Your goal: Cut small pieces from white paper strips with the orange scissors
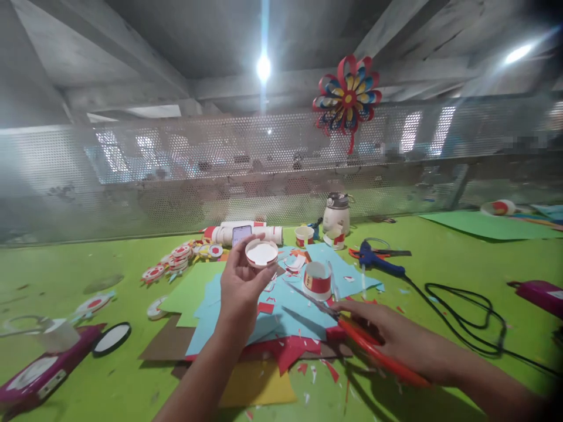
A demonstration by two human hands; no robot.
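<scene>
Paper cup [261,253], white with a red rim, is being held up above the middle of the green worktop [440,275], its open mouth tilting toward the camera. It is looking very light and thin-walled, likely to crush under a hard squeeze, so the rim and the short side wall are probably the safest places to take it.

Going from the largest things down: the worktop is carrying a spread of coloured paper sheets [246,305], blue, green, brown, red and yellow, lying overlapped near the front edge. A blue glue gun [373,258] is lying to the right of the sheets, its black cord [466,316] looping toward the right edge. Red-handled scissors [352,334] are resting across the blue and red sheets. A second, red-banded cup [317,280] is standing on the blue sheet, just beside the blades.

The left hand [240,287] is closing lightly around the cup, fingertips on its side wall. The right hand [396,340] is lying flat and open over the scissors' handles, touching them without gripping.
</scene>
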